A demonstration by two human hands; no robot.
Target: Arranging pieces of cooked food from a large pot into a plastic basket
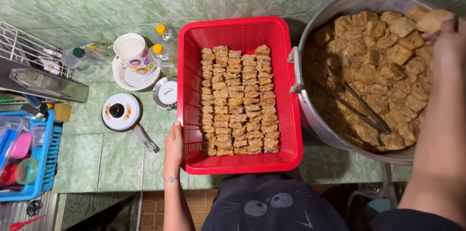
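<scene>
At the far left of the frame we saw a blue plastic basket (46,163) with coloured containers inside, and above it a wire rack (24,46). Next, on the green tiled table (121,163), lay a white pot lid (121,111) with a black knob, a white cup (131,49) on a plate, two clear bottles (165,51) with yellow caps, and a small round metal lid (166,92).

Low in the frame, left of centre, our left hand (174,146) rested against the left rim of the red basket (194,90) near its lower corner — fingers curled over the edge, holding it. The basket sat on the table at the centre of the frame, and inside it golden-brown fried tofu pieces (240,102) stood packed in neat columns, filling its middle and leaving red mesh bare on the left, top and right.

Just right of the basket, touching its edge, stood a large metal pot (310,114) heaped with more fried tofu, with metal tongs (357,100) lying across the heap. At the upper right corner our right hand (444,41) was above the pot's far side — fingers closed on one tofu piece (432,19).
</scene>
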